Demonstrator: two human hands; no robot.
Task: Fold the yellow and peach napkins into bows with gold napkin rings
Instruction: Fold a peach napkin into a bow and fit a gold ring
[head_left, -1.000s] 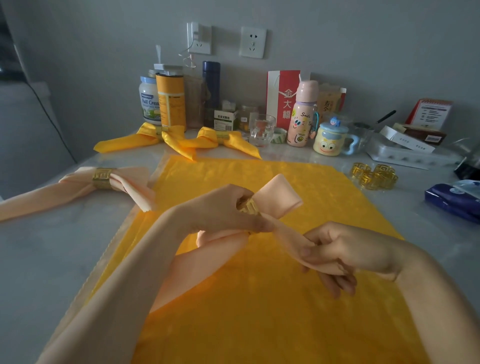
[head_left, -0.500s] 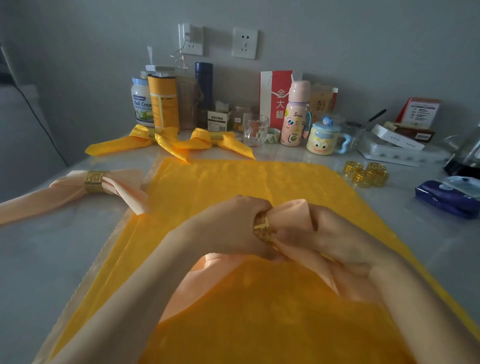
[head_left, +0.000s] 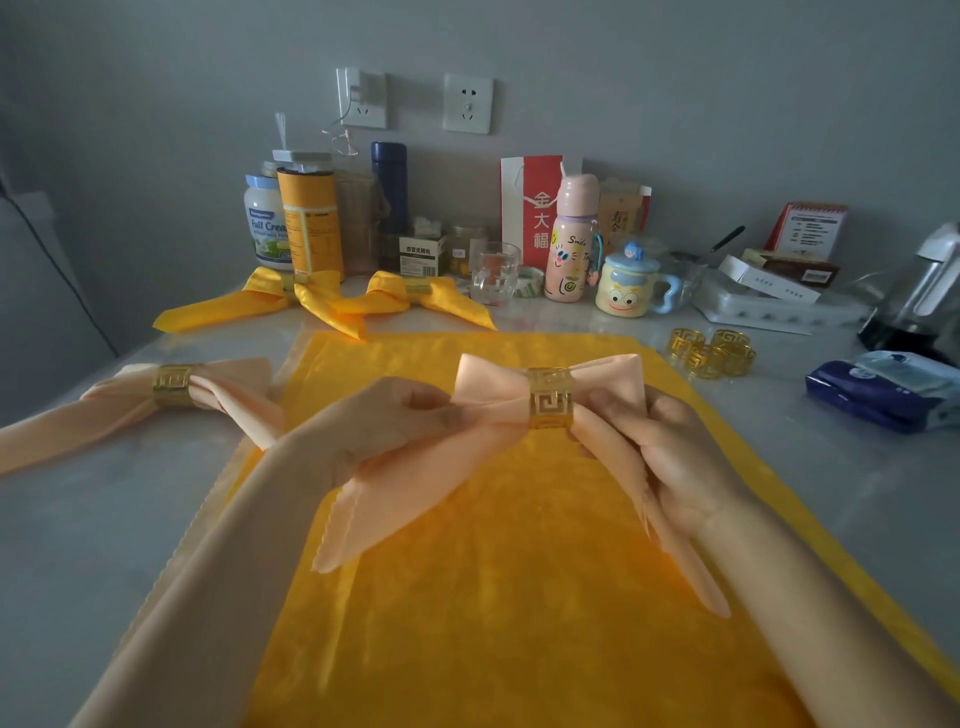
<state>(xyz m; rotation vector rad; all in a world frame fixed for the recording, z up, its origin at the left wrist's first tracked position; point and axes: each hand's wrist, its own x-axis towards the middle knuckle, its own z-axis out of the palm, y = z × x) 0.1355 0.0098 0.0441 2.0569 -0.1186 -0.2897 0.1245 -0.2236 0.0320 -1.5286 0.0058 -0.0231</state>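
Half a second ago my hands were bunched over the ring. Now the peach bow (head_left: 488, 395) is spread wide over the flat yellow napkin (head_left: 519, 597), with the ring (head_left: 549, 399) centred. My left hand (head_left: 400, 415) pinches the left loop and my right hand (head_left: 670, 441) grips the right side. I judge this bow shaped and ready to set down. The lidded mug (head_left: 626, 291) hides its contents, and I cannot tell what the glass (head_left: 496, 275) holds.

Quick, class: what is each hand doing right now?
Left hand: pinches the left loop of the peach napkin bow.
Right hand: grips the bow's right loop.
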